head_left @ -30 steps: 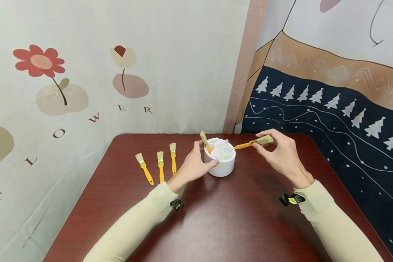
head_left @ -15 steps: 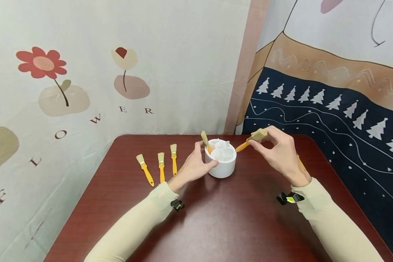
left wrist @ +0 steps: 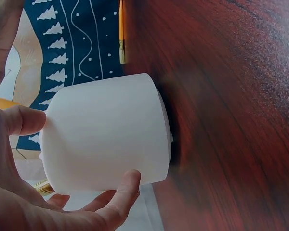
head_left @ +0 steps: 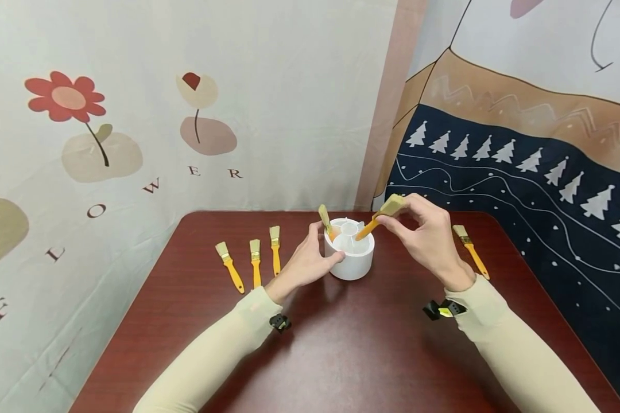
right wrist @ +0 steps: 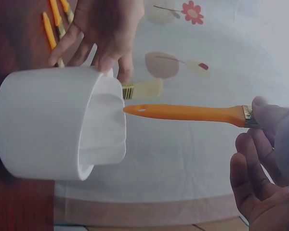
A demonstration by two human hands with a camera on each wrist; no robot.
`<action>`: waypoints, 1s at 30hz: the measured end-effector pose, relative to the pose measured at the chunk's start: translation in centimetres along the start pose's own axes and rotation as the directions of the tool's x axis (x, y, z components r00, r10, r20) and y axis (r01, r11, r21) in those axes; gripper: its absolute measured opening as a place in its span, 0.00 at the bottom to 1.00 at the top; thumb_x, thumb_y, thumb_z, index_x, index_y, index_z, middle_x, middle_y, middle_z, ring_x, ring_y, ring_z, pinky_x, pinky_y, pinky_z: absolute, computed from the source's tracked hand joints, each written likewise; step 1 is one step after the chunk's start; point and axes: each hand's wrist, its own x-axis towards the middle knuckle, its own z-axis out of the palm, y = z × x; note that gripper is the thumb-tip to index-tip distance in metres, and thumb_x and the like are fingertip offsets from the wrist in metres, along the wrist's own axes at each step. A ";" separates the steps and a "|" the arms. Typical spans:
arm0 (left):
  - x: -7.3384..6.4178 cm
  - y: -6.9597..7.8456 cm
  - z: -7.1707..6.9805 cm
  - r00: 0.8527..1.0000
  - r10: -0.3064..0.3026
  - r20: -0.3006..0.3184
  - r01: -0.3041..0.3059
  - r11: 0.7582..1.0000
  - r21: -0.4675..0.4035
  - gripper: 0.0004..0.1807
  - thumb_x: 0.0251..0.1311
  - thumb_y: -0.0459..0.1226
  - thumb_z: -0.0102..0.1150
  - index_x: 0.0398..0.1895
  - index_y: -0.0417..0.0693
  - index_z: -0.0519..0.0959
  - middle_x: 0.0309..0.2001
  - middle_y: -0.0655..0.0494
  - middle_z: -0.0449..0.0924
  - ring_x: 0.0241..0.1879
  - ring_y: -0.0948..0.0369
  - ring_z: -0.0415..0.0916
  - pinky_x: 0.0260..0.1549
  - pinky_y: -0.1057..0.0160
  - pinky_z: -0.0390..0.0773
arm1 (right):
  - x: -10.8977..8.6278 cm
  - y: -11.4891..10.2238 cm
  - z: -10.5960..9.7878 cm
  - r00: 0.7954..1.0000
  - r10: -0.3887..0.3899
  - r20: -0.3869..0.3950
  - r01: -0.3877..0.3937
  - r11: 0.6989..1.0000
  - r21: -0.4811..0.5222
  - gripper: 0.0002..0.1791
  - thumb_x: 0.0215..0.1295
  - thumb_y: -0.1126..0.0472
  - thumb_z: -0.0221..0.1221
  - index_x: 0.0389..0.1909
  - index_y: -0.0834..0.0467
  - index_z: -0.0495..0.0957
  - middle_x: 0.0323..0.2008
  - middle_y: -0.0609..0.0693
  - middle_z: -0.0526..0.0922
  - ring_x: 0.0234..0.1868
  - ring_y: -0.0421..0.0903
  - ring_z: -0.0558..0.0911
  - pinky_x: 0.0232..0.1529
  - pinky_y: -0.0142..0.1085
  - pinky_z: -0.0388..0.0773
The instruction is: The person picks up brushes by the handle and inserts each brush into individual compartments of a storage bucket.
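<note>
My left hand (head_left: 314, 253) grips the side of a white round divided brush holder (head_left: 351, 267) on the table, thumb in front and fingers at the left. One paintbrush (head_left: 324, 217) stands tilted in its left compartment, bristles up. My right hand (head_left: 425, 236) pinches a second paintbrush (head_left: 370, 226) by its metal collar, bristles up and yellow handle slanting down. In the right wrist view, this handle (right wrist: 188, 113) has its tip at the holder's opening; whether it is inside cannot be told. The left wrist view shows only the holder's smooth outer wall (left wrist: 106, 134).
Three paintbrushes lie left of the left hand: an outer one (head_left: 229, 268), a middle one (head_left: 255, 263) and one nearer the holder (head_left: 275, 250). Another paintbrush (head_left: 472, 252) lies at the right. A printed curtain (head_left: 289, 115) hangs behind the brown table (head_left: 330, 355).
My right hand has moved left, bringing its paintbrush from beside the holder to over it and tilting the handle steeper. The paintbrush at the right has come into view. My left hand stays put.
</note>
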 end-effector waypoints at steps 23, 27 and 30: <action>-0.1 0.1 0.1 1.000 -0.005 0.008 0.005 1.000 0.004 0.51 0.75 0.50 0.74 0.92 0.50 0.56 0.86 0.43 0.72 0.85 0.44 0.74 0.79 0.34 0.78 | 1.1 0.3 3.7 0.978 -0.178 0.112 0.179 0.984 0.000 0.18 0.61 0.71 0.84 0.51 0.58 0.93 0.45 0.51 0.94 0.43 0.45 0.89 0.51 0.21 0.84; -0.3 0.1 0.0 1.000 -0.010 0.013 0.010 1.000 0.010 0.52 0.75 0.51 0.73 0.93 0.50 0.55 0.85 0.41 0.73 0.85 0.41 0.73 0.81 0.32 0.76 | 1.0 0.6 4.4 0.962 -0.239 0.130 0.243 0.970 -0.013 0.17 0.60 0.72 0.85 0.48 0.58 0.93 0.41 0.51 0.93 0.40 0.45 0.89 0.50 0.21 0.83; -0.3 0.1 -0.1 1.000 -0.004 0.014 0.004 1.000 0.012 0.52 0.74 0.52 0.72 0.93 0.51 0.55 0.83 0.39 0.74 0.83 0.40 0.75 0.80 0.33 0.77 | 0.9 0.9 4.9 0.948 -0.281 0.148 0.288 0.957 -0.029 0.17 0.60 0.72 0.85 0.48 0.59 0.92 0.41 0.52 0.92 0.39 0.47 0.89 0.48 0.20 0.81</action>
